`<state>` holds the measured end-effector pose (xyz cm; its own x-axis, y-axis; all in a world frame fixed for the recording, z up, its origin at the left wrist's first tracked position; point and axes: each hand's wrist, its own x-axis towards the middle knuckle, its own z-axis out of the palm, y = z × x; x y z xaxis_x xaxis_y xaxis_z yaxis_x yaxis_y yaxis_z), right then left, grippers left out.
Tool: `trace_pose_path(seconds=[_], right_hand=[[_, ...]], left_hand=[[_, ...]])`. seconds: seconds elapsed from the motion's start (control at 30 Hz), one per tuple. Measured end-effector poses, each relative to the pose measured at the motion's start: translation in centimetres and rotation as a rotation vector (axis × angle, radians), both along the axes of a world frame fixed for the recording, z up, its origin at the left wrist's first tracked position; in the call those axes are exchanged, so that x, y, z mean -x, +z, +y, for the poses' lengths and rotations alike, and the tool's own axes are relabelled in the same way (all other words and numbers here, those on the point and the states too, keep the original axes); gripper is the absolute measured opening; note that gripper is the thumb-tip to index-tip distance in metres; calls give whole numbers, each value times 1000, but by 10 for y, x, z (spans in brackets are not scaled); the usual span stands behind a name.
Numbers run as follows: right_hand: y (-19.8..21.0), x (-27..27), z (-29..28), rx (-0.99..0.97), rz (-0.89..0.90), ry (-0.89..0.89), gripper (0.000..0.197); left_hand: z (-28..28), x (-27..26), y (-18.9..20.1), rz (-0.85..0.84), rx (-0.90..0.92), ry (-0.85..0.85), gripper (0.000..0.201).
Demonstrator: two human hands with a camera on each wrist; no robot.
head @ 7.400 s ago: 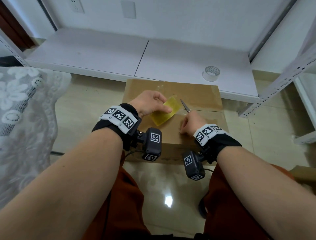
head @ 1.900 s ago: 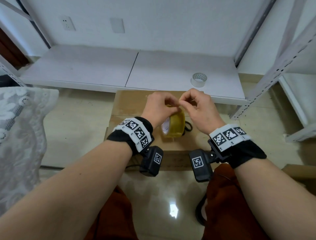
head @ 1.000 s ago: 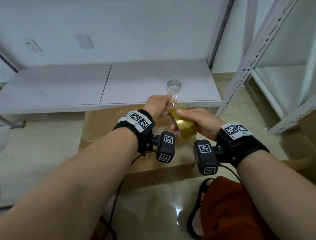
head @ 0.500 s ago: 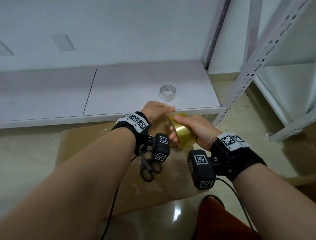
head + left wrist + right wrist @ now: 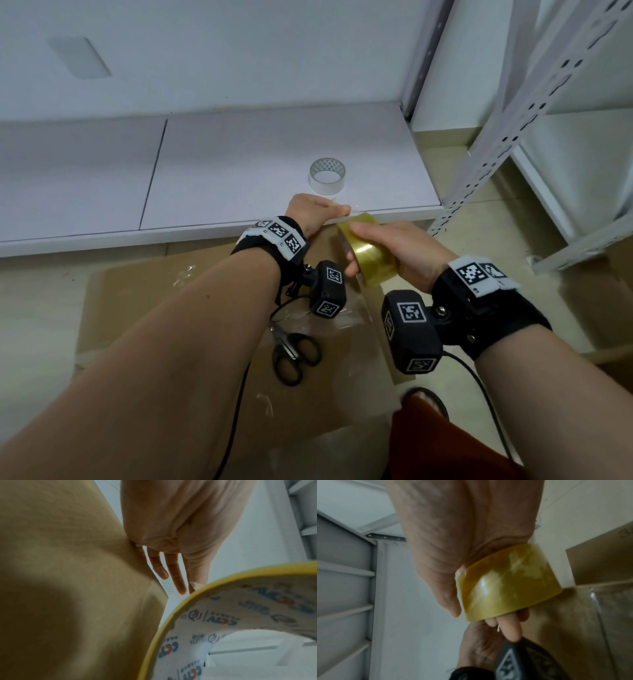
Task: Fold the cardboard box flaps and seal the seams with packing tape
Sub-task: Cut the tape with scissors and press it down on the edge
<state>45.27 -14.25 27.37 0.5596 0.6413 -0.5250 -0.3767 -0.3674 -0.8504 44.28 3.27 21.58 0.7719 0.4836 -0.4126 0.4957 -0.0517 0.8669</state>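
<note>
Two hands work at the far edge of the cardboard box [image 5: 191, 342], which lies on the tiled floor [image 5: 34, 308] with its brown top facing up. The right hand [image 5: 407, 253] grips the yellow tape roll [image 5: 371, 262], thumb over the outer band and the other fingers [image 5: 511, 631] curled through the core; the roll hangs just above the box top, near its far right corner. A clear strip of tape [image 5: 376, 329] runs from under the roll along the box top toward the person.

The left hand [image 5: 313, 212] is at the far edge of the box, just beside the roll. In the left wrist view its fingers [image 5: 176, 577] are straight and slightly apart, reaching down past the box edge. I cannot tell from the blurred frames whether a tape end lies under them.

Black scissors [image 5: 294, 353] lie closed on the box top, near the middle, handles toward the person. Crinkled clear tape [image 5: 339, 318] shows on the cardboard between the scissors and the roll.

Beyond the box, a low white shelf [image 5: 239, 164] carries a clear tape roll [image 5: 327, 175] standing on its flat side, near the front right corner. A grey perforated rack post [image 5: 513, 113] leans across the right side of the head view.
</note>
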Motion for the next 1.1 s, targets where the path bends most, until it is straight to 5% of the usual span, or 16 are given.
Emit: trace_pose_path(seconds=[0.47,0.7,1.1], right_hand=[[-4,-4,-5,5,72,-26,35],[-4,-2,-1,58,-67,13,32],[5,-3,5,94,108,-52,42]], left_hand=[[6,-6,-1,68,-47,-24,24],[11,-3,-3,100,-88,-43,22],[11,-11,-16,101,-143,0,21]])
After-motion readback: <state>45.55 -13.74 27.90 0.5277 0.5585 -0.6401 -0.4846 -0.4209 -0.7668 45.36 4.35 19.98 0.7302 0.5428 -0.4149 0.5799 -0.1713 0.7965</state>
